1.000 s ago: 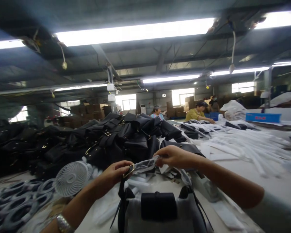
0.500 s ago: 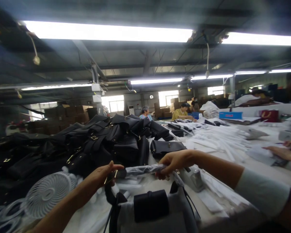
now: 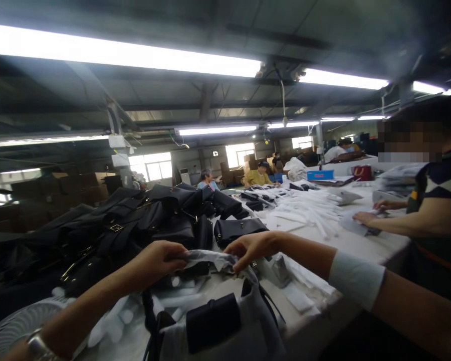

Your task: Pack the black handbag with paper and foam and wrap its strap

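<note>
Since half a second ago, the left hand [image 3: 167, 258] has shifted off a metal buckle and onto the pale, see-through wrapping [image 3: 208, 257] around the bag's strap, and the whole view has swung to the right, bringing a co-worker [image 3: 432, 205] beside the counter [image 3: 364, 248] into sight. Nearest to us sits the black bag [image 3: 213, 323], its body mostly under a whitish cover, its dark flap bare. It lies just below and between the two hands, with the strap arching up from it toward them. Both hands are closed in pinches: the left grips one end of the wrapped stretch, the right hand [image 3: 248, 248] the other, and the strap runs nearly level between them. A silvery band [image 3: 39, 346] circles the left wrist, and a pale cuff [image 3: 357, 278] the right forearm. Beside the left arm I can see part of a round white grille [image 3: 22, 321], and white rolls [image 3: 116, 321] lie between that arm and the bag. Past the hands, one black bag lies apart [image 3: 240, 229], next to a big dark heap of bags [image 3: 169, 220]. White strips [image 3: 304, 213] spread to the right. Farther off are a blue box [image 3: 320, 175], a person in yellow [image 3: 258, 177] and bright windows [image 3: 150, 166].
</note>
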`<action>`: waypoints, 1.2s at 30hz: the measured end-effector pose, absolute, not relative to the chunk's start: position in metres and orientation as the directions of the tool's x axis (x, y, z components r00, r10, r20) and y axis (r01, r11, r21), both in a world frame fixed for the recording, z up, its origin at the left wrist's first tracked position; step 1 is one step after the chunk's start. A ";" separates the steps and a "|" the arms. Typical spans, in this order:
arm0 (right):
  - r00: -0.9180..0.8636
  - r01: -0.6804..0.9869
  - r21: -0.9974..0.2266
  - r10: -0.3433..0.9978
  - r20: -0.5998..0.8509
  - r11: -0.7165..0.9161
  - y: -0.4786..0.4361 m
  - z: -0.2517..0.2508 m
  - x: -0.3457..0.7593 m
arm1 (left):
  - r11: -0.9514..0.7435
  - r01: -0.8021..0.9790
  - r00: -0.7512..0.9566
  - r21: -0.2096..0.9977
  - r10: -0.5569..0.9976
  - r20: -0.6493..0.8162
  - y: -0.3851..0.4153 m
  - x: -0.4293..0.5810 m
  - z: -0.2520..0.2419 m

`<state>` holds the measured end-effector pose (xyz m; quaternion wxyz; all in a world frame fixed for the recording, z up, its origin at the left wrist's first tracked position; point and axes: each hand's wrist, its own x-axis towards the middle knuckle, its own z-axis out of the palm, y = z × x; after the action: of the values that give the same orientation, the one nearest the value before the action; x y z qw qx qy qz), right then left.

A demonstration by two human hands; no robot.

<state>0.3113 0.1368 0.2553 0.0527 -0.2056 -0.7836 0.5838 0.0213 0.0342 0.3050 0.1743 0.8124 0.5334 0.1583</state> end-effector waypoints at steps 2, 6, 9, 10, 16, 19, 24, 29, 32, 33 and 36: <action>-0.894 0.317 -0.924 0.393 -0.216 0.213 0.143 0.242 0.321 | -0.406 0.856 0.363 0.320 0.913 0.188 0.030 0.015 0.300; -0.886 0.318 -0.928 0.409 -0.218 0.196 0.152 0.228 0.333 | -0.419 0.883 0.367 0.213 0.898 0.244 0.018 0.007 0.291; -0.896 0.265 -0.948 0.407 -0.175 0.174 0.151 0.229 0.336 | -0.412 0.828 0.402 0.380 0.909 0.109 0.014 0.006 0.291; -0.899 0.239 -0.957 0.410 -0.154 0.163 0.150 0.231 0.336 | -0.398 0.807 0.407 0.437 0.910 0.076 0.013 0.006 0.293; -0.902 0.086 -0.993 0.429 -0.042 0.083 0.148 0.238 0.327 | -0.162 0.653 0.435 0.740 0.880 -0.191 0.011 0.011 0.307; -0.904 0.053 -0.997 0.428 -0.020 0.065 0.148 0.240 0.326 | -0.121 0.684 0.450 0.720 0.846 -0.285 0.010 0.012 0.312; -0.902 -0.018 -0.995 0.427 0.056 0.094 0.143 0.239 0.329 | -0.287 0.794 0.368 0.536 0.929 -0.047 0.017 0.019 0.301; -0.907 -0.021 -0.992 0.416 0.072 0.124 0.137 0.243 0.327 | -0.312 0.733 0.346 0.604 0.936 0.064 0.018 0.029 0.292; -0.898 -0.012 -0.992 0.435 0.066 0.127 0.138 0.245 0.325 | -0.161 0.599 0.430 0.784 0.891 -0.145 0.016 0.030 0.296; -0.895 -0.002 -0.992 0.442 0.060 0.130 0.138 0.245 0.325 | -0.114 0.582 0.449 0.805 0.871 -0.202 0.016 0.029 0.298; -0.884 0.053 -0.988 0.467 0.022 0.147 0.140 0.238 0.325 | 0.005 0.552 0.448 0.834 0.842 -0.301 0.018 0.022 0.297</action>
<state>0.3252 0.1398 0.2382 0.1645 -0.1757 -0.7393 0.6289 0.0224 0.0176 0.2971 0.4975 0.6902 0.5049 0.1455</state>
